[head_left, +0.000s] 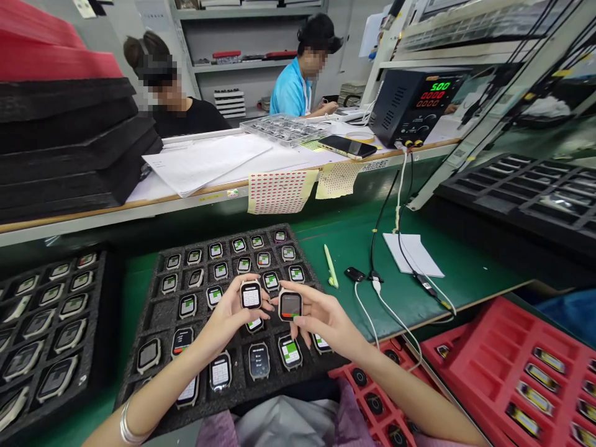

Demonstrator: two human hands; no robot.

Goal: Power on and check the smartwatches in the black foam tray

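My left hand (230, 310) grips a smartwatch case (251, 294) without a strap, its lit screen showing a white grid. In my right hand (323, 313) is a second smartwatch case (290, 305), its screen mostly dark with a red and green strip low down; the thumb lies at its lower edge. The two watches are side by side, a little apart. Below both hands lies a black foam tray (156, 315) with rows of watch cases in its pockets, several with green and white screens. My forearms hide part of the tray.
Another foam tray (100, 298) of watches stands left. Right of the middle tray lie a green pen (331, 266) and white cables (391, 316). Red foam trays (493, 335) are at lower right. A power supply (410, 105) and phone (347, 147) rest on the shelf; two people sit beyond.
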